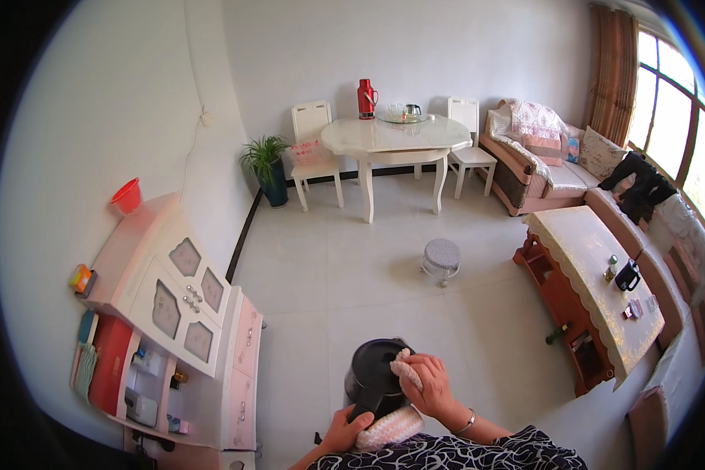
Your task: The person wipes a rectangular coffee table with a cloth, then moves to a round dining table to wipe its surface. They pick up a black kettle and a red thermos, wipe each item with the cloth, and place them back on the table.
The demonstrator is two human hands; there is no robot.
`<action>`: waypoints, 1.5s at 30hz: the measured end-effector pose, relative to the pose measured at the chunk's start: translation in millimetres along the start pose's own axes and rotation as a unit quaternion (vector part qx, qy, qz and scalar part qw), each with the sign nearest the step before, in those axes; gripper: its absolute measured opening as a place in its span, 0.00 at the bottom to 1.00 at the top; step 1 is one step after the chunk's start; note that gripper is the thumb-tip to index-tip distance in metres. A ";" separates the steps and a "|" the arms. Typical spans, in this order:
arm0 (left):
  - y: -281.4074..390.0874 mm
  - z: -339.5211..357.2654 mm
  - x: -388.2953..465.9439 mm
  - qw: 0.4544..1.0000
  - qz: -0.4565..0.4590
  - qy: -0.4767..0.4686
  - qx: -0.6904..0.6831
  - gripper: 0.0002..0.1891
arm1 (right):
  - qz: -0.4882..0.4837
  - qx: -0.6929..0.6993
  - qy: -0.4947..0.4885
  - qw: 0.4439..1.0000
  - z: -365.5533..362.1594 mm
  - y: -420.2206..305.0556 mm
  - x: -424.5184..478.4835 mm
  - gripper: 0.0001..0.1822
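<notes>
A kettle with a black lid (pixel 371 367) is held up in front of my body. My left hand (pixel 343 432) grips its black handle (pixel 365 404), thumb on top. A pink and white fuzzy cloth (pixel 408 376) is pinched in my right hand (pixel 427 385), and it touches the right side of the lid. Another pink and white fuzzy piece (pixel 390 429) lies below the handle, against my patterned top; whether it joins the cloth in my hand cannot be told. Most of the kettle's body is hidden under the lid and my hands.
A white cabinet (pixel 176 294) stands on the left. Ahead on the tiled floor is a grey round stool (pixel 442 254). A white table (pixel 393 136) with a red thermos (pixel 366 100) stands by the far wall. At right are a cloth-covered coffee table (pixel 587 252) and a sofa (pixel 564 176).
</notes>
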State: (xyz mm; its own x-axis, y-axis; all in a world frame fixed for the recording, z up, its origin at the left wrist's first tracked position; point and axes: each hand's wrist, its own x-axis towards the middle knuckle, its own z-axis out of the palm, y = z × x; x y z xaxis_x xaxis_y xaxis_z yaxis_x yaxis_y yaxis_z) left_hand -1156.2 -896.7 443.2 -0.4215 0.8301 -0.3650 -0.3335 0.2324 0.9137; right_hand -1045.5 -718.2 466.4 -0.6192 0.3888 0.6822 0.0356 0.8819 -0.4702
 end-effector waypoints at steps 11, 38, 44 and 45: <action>121.0 -66.9 264.7 0.997 0.025 0.030 -0.062 0.15 | 0.066 0.116 -0.012 0.991 94.5 156.1 196.6 0.18; 360.5 -64.6 857.4 0.994 0.059 0.010 -0.092 0.20 | 0.186 0.283 -0.525 0.781 185.1 590.5 609.0 0.21; 417.3 -86.2 983.0 0.997 0.057 -0.018 -0.053 0.19 | 0.239 0.405 -0.485 0.737 233.6 695.5 686.7 0.19; 431.7 -89.1 1006.4 0.997 0.064 -0.032 -0.041 0.19 | 0.267 0.436 -0.483 0.712 242.6 718.3 697.8 0.19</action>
State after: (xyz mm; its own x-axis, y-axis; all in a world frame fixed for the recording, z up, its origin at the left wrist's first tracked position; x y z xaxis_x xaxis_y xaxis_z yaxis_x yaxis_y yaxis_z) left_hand -1799.5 -6.2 454.4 -0.4117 0.8812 -0.2324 -0.3496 0.0828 0.9332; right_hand -1642.3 121.8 468.9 -0.9652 -0.1290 -0.2277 0.2278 0.0144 -0.9736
